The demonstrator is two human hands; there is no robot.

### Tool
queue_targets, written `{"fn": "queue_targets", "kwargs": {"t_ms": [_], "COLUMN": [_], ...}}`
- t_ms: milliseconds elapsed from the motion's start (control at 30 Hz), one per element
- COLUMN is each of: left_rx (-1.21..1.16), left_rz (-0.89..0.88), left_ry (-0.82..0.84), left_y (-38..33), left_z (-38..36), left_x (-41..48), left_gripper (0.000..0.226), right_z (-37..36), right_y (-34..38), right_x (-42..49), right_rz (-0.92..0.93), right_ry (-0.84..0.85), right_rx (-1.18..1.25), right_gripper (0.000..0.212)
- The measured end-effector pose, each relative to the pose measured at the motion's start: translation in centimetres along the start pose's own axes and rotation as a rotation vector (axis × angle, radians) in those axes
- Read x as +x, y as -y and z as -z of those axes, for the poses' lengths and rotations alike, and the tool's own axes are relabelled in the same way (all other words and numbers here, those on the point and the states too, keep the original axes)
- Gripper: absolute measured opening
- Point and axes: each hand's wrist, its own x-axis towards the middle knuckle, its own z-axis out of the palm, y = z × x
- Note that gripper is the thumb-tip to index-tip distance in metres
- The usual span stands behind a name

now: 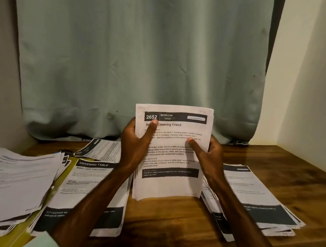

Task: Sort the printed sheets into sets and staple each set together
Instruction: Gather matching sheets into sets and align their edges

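Head view: set point(170, 185) upright at centre, lower edge at the table point(168, 219). Left hand point(134, 142) grips its left edge, thumb curled over the front. Right hand point(210, 155) grips its right edge likewise. Left pile point(13, 184) flat at 9 o'clock of the set, right pile point(255, 194) at 3 o'clock, curtain point(137, 51) at 12.

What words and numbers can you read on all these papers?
"2652": dark header bar of the held sheets.
"BEDROOM": same bar, right of the number.
"Cleaning Check": title under the bar; the word before it is covered by the thumb of the left hand.
"DRESSING TABLE": header of the flat sheet lying left of them.
Smaller print on these sheets, the left pile and the right pile: too blurred to read.
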Motion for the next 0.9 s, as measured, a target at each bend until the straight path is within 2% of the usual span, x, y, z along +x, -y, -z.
{"fn": "queue_targets", "kwargs": {"t_ms": [100, 233, 367, 633, 700, 900], "left_rx": [0.027, 0.043, 0.076, 0.08, 0.093, 0.171], "left_rz": [-0.078, -0.099, -0.087, -0.083, -0.088, -0.183], "left_ry": [-0.074, -0.189, -0.222, -0.235, -0.23, -0.183], "left_y": [-1.6, -3.0, -2.1, -2.4, -2.4, -1.9], "left_z": [-0.7, -1.8, -2.1, -2.3, -2.2, -1.9], "left_x": [2.3, 4.9, 5.4, 5.1, 5.3, 5.3], "left_gripper": [0.021, 0.03, 0.011, 0.005, 0.004, 0.023], "right_z": [-0.5, -1.7, -2.3, -2.5, -2.4, -1.8], "right_y": [1.8, 4.3, 5.3, 5.9, 6.0, 4.8], "right_x": [1.3, 3.2, 4.5, 5.5, 5.6, 5.6], "right_rz": [0.047, 0.069, 0.084, 0.095, 0.141, 0.422], "right_ry": [-0.025, -0.059, -0.157, -0.296, -0.279, -0.188], "right_rx": [0.004, 0.008, 0.003, -0.013, -0.031, -0.177], "right_gripper": [0.039, 0.047, 0.042, 0.037, 0.037, 0.033]}}
